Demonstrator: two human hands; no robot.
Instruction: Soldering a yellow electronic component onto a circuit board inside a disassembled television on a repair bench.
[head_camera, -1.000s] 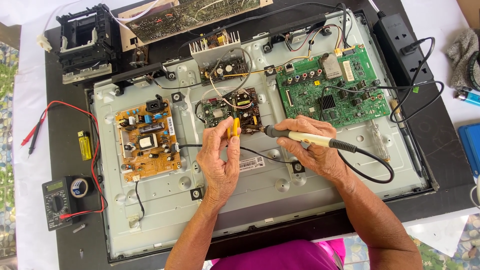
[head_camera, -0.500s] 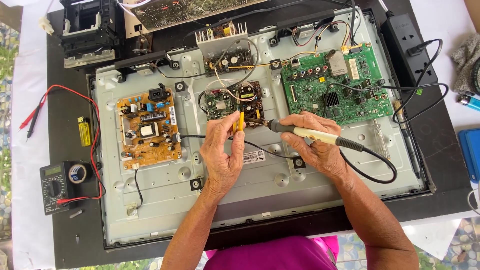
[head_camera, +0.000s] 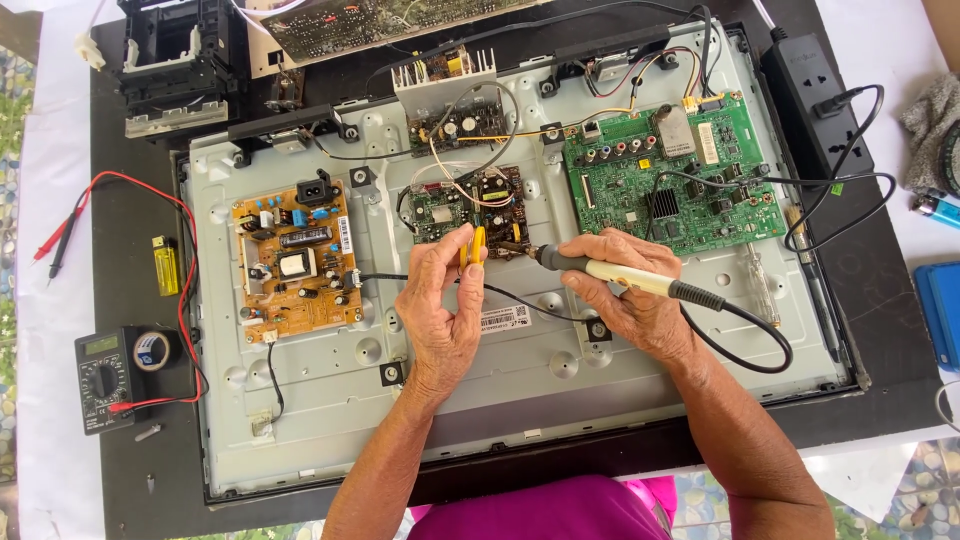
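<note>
Metal chassis (head_camera: 620, 390) under soldering iron (head_camera: 620, 277), lengthwise left-right, tip leftward.

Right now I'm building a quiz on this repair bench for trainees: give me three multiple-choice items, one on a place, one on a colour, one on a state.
1. Where does the multimeter lie?
A. On the green board
B. Left of the metal chassis, on the dark surface
C. Under the right hand

2. What colour is the thin tool pinched in the left hand?
A. Yellow
B. Blue
C. White

3. How is the soldering iron held?
A. Lying loose on the chassis
B. Hanging by its cord
C. Gripped in the right hand, tip toward the small middle board

Answers:
1 B, it sits beside the chassis with red leads running from it.
2 A, a yellow shaft shows between the fingers.
3 C, the fingers wrap its handle and the tip points left at the board.
</note>
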